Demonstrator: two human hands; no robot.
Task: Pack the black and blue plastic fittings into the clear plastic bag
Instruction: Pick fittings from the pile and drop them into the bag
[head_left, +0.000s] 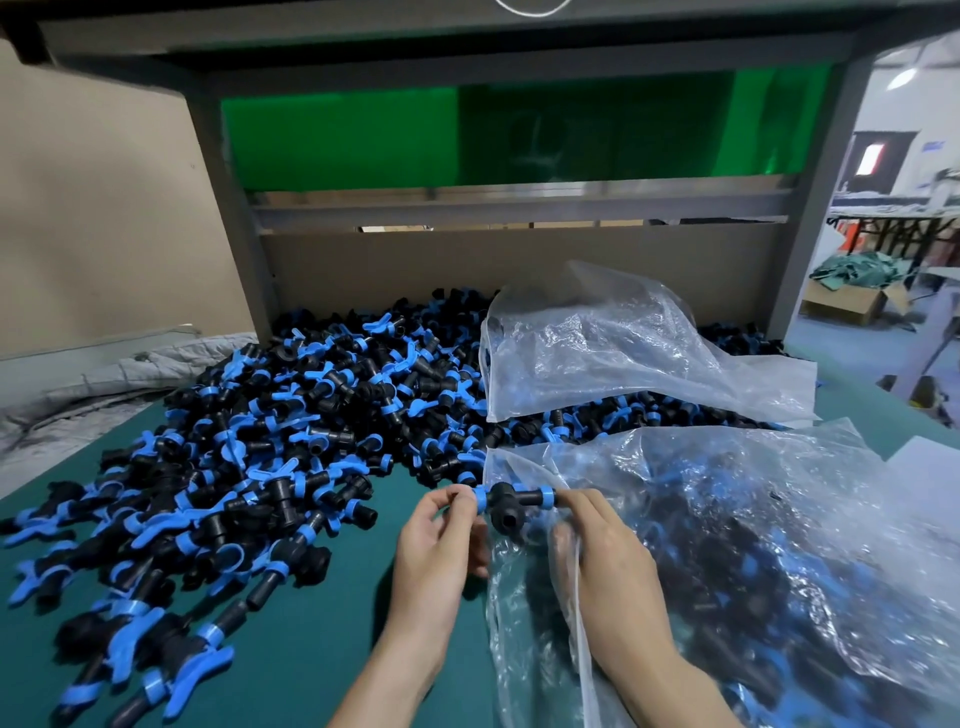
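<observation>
Head view: I record one black and blue fitting (511, 501) held level over the near middle of the desk (311, 649), just at the mouth of the clear bag (779, 545). The left hand (441, 540) pinches its left end between thumb and fingertips. The right hand (608, 566) pinches its right end, with the bag's film touching that hand. The clear bag lies along the desk's right edge and already holds fittings. A loose heap of fittings (249, 441) covers the left and far side. A second bag (623, 348) rests on the heap near the far right corner.
</observation>
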